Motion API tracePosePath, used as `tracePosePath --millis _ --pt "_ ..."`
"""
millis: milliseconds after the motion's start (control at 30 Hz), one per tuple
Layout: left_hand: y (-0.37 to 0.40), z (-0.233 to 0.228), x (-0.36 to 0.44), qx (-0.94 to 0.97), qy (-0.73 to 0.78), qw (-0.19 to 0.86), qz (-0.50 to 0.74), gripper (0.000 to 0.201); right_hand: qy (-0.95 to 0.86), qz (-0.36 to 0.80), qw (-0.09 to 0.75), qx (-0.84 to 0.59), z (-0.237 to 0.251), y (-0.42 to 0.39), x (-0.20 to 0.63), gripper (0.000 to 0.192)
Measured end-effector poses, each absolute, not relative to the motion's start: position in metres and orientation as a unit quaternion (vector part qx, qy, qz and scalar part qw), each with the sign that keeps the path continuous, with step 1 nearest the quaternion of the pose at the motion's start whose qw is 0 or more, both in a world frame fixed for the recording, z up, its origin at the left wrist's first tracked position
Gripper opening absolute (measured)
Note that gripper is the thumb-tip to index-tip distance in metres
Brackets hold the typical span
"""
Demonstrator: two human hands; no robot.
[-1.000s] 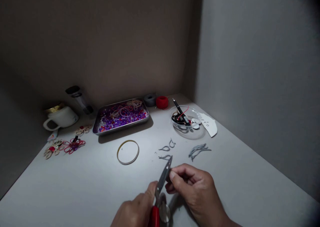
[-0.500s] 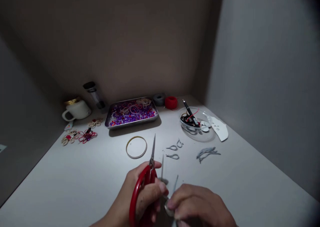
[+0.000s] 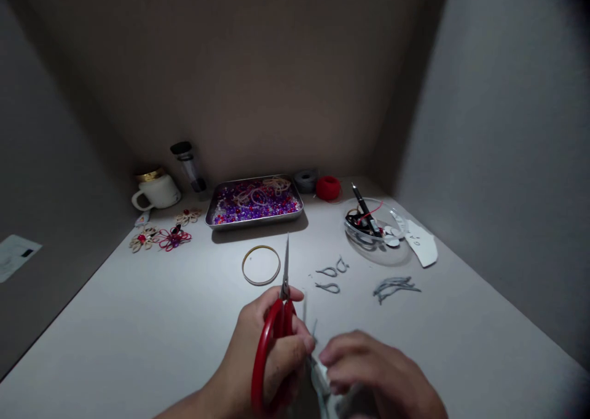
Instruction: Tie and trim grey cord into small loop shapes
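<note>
At the near edge of the table (image 3: 138, 333), the fingers (image 3: 295, 345) of the left hand (image 3: 258, 364) are closed around the red handles of the scissors (image 3: 276, 327). The blades are shut and point away from the person, toward the yellow ring (image 3: 261, 265). The right hand (image 3: 382, 376) is just beside it, fingers curled down over something small and grey; this thing is blurred and mostly covered, so I cannot tell what it is or if the hand grips it. Two thin grey strands (image 3: 310, 321) stand up between the two hands. The lower part of both hands is cut off by the frame.

Farther out lie three small grey loops (image 3: 332, 276) and a bundle of grey pieces (image 3: 395, 287). Behind them are a clear bowl (image 3: 396, 234) with a pen, a metal tray (image 3: 254, 203) of purple beads, a red thread spool (image 3: 328, 187), a grey spool (image 3: 306, 180) and a white cup (image 3: 157, 191).
</note>
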State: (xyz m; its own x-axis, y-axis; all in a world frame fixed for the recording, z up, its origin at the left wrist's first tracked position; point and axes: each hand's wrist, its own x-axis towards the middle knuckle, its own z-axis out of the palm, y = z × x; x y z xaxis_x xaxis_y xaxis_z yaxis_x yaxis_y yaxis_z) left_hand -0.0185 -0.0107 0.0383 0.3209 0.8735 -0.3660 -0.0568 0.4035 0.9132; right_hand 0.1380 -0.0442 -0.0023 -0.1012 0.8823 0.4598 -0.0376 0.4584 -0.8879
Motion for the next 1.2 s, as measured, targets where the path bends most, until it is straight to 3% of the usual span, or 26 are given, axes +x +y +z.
tracePosePath --millis 67,200,367,600,767,900,1200 --pt "-0.011 0.040 -0.017 0.440 0.495 0.667 0.342 0.046 -0.560 0.416 0.590 -0.407 0.002 -0.040 0.140 0.014" --pt "-0.013 0.040 -0.016 0.468 0.500 0.645 0.339 0.043 -0.524 0.486 0.511 -0.478 0.009 -0.032 0.137 0.019" --pt "-0.015 0.035 -0.017 0.512 0.483 0.624 0.339 0.039 -0.486 0.568 0.467 -0.472 0.006 -0.032 0.130 0.019" --pt "-0.014 0.029 -0.019 0.544 0.467 0.615 0.329 0.037 -0.375 0.685 0.423 -0.461 -0.006 -0.034 0.129 0.034" --pt "-0.012 0.033 -0.019 0.545 0.491 0.588 0.340 0.035 -0.306 0.738 0.422 -0.428 -0.004 -0.031 0.129 0.032" --pt "-0.008 0.038 -0.022 0.543 0.492 0.592 0.336 0.039 -0.282 0.795 0.372 -0.387 -0.002 -0.029 0.132 0.030" --pt "-0.011 0.038 -0.021 0.502 0.490 0.640 0.312 0.042 -0.263 0.816 0.359 -0.370 -0.001 -0.031 0.130 0.026"
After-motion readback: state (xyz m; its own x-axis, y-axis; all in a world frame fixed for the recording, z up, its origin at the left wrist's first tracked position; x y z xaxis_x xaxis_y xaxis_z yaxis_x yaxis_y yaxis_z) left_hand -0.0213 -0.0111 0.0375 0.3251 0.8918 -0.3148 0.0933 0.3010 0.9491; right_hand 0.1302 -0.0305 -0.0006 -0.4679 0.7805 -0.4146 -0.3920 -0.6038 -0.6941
